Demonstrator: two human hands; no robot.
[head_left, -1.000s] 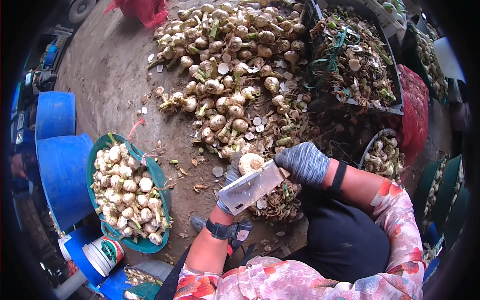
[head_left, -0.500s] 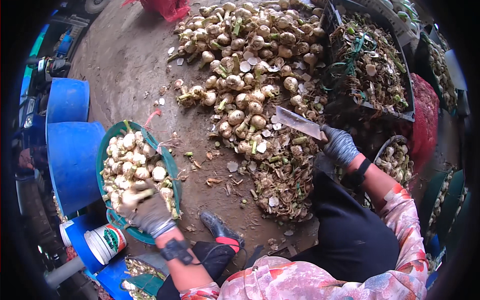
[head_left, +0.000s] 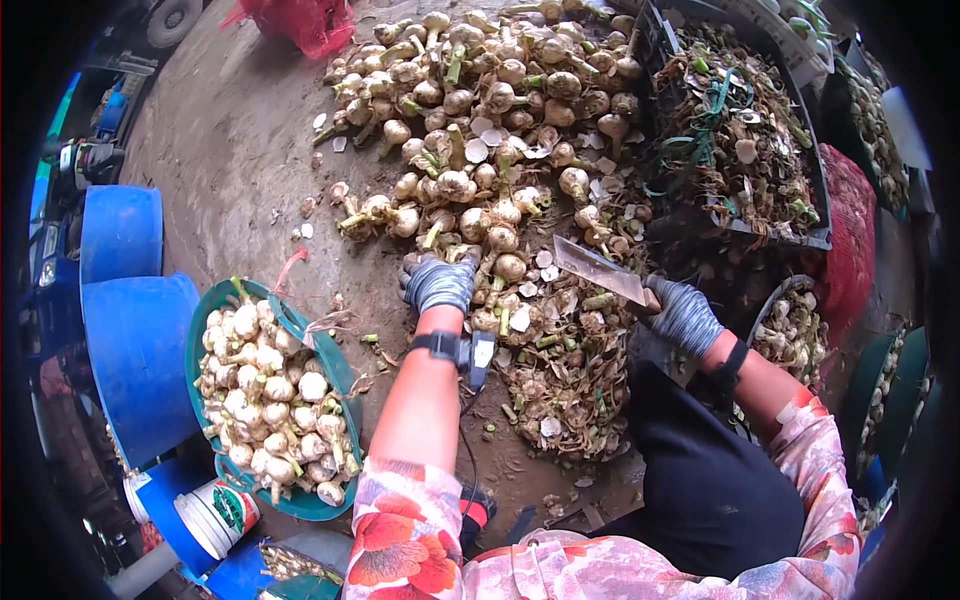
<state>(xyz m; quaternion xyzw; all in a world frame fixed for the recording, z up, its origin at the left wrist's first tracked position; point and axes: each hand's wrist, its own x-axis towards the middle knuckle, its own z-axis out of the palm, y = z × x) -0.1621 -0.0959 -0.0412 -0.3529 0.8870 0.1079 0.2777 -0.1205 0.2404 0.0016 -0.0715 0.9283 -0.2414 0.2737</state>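
My right hand (head_left: 685, 318), in a grey knitted glove, grips the handle of a broad-bladed knife (head_left: 598, 270), its blade pointing up and left over the trimmings. At the near left edge of a heap of garlic bulbs (head_left: 500, 100), my left hand (head_left: 438, 284) reaches in, also gloved. Its fingertips meet the bulbs and are mostly hidden, so whether it grips one does not show. Left of that arm stands a green basket (head_left: 197, 350) full of trimmed bulbs (head_left: 270, 400). Beneath the knife lies a mound of cut stalks, roots and skins (head_left: 565, 380).
A black crate (head_left: 815, 236) of trimmings stands at the far right, beside a red mesh sack (head_left: 850, 240). Another container of bulbs (head_left: 790, 325) sits beyond my right wrist. Blue barrels (head_left: 140, 350) and a white bucket (head_left: 208, 522) line the left. Red netting (head_left: 300, 22) lies far off.
My left hand has left the green basket, where it held a garlic bulb, and moved up and right to the heap. My right hand keeps the knife nearly in place.
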